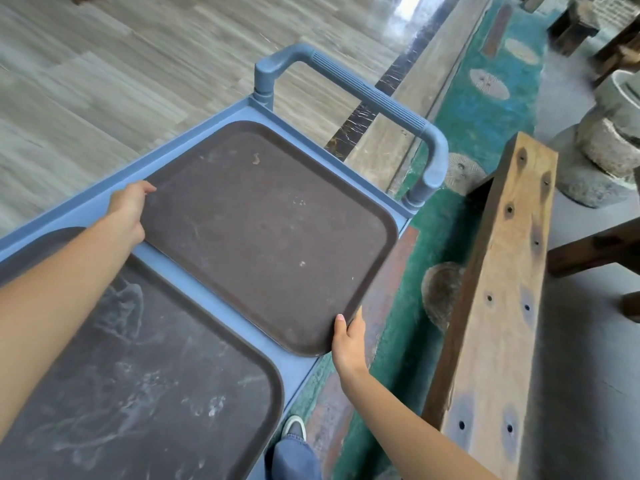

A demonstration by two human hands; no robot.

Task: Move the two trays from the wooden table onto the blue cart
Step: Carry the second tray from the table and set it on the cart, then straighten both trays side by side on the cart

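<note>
A dark brown tray (pixel 266 233) lies on the far half of the blue cart (pixel 194 265), near the cart's handle (pixel 367 95). My left hand (pixel 130 211) grips its left edge and my right hand (pixel 349 341) grips its near right corner, which overhangs the cart's side. A second dark tray (pixel 138 382), smeared with whitish marks, lies flat on the near half of the cart under my left forearm. Neither tray touches the other.
A long wooden bench (pixel 498 306) with drilled holes runs along the right of the cart. Beyond it stand stone mortars (pixel 609 140) and dark wooden furniture. Grey plank floor (pixel 104 64) spreads to the left. My shoe (pixel 294 427) shows beside the cart.
</note>
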